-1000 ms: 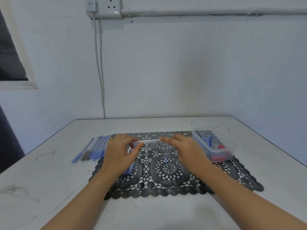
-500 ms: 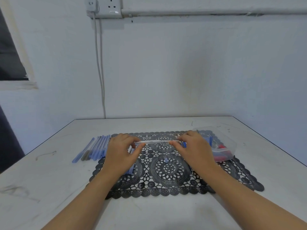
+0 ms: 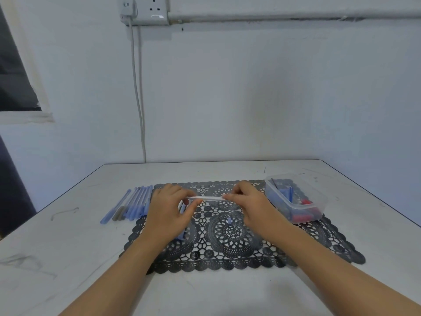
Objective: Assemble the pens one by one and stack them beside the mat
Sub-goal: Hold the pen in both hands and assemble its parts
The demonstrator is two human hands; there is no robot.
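Barrel (image 3: 206, 198) pinched between left hand (image 3: 168, 210) and right hand (image 3: 250, 206), latter back from container (image 3: 324, 199).

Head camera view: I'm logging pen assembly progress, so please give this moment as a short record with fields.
held item: clear plastic pen barrel, level over the mat
left hand: pinches the barrel's left end
right hand: pinches its right end
mat: black lace placemat on the white table
finished stack: row of mostly blue pens on the table, left of the mat
parts box: clear plastic tub on the mat's far right corner, blue and red parts inside
loose part: small blue piece near the mat's centre
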